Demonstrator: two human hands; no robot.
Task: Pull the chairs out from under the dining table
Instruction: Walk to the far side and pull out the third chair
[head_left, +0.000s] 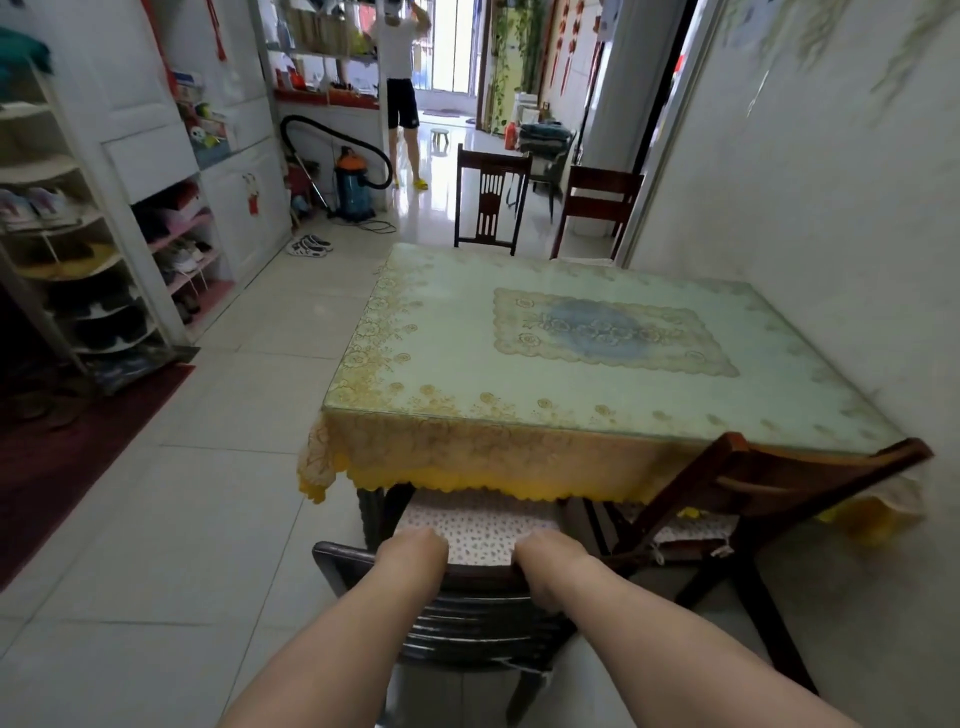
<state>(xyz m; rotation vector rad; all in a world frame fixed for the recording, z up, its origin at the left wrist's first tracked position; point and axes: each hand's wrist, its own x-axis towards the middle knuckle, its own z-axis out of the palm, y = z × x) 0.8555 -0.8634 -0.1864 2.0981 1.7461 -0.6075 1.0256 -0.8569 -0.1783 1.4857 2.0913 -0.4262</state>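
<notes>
A dining table (395, 374) with a pale green and yellow lace cloth stands against the right wall. At its near side a dark wooden chair (343, 558) with a dotted seat cushion is partly under the table. My left hand (410, 553) and my right hand (545, 558) both grip the top rail of its backrest. Beside it on the right, a second dark chair (748, 483) stands tilted with its back against the table edge. Two more chairs, one at the far left (491, 200) and one at the far right (597, 205), stand beyond the far side.
Shoe racks (93, 270) and white cabinets line the left wall, with a dark red mat (67, 457) on the floor. A blue and orange vacuum cleaner (353, 187) stands further back. A person (402, 93) stands in the hallway. Tiled floor lies open to the table's left.
</notes>
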